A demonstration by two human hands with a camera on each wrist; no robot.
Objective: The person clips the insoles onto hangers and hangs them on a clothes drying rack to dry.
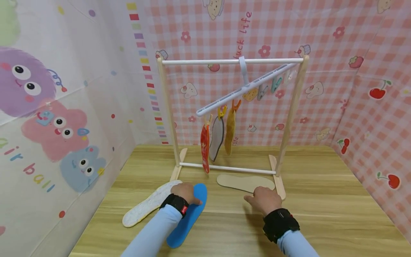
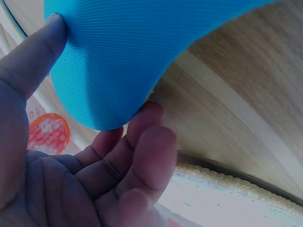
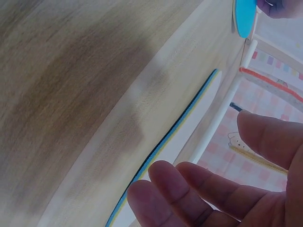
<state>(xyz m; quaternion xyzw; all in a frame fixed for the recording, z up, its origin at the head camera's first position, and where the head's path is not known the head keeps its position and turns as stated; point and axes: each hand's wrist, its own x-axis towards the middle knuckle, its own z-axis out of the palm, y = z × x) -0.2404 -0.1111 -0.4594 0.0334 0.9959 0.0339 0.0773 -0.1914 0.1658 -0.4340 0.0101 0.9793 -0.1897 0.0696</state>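
Note:
A blue insole (image 1: 187,221) lies slantwise on the table in the head view. My left hand (image 1: 183,192) grips it near its far end, thumb on the ribbed blue face and fingertips at the opposite edge in the left wrist view. Left of it is a speckled white insole (image 1: 144,207), partly behind that hand. My right hand (image 1: 265,200) is just in front of a beige insole (image 1: 244,182). Its fingers are loosely bent and hold nothing. In the right wrist view the fingertips overlap the beige insole's blue-and-black layered edge (image 3: 163,142).
Behind the hands stands a wooden rack (image 1: 170,114) with white bars. From its top bar a pale hanger (image 1: 224,100) hangs at a slant. Clips hold a red insole (image 1: 204,150), a grey one (image 1: 217,139) and a mustard one (image 1: 230,132). Patterned cloth (image 1: 205,35) walls the table.

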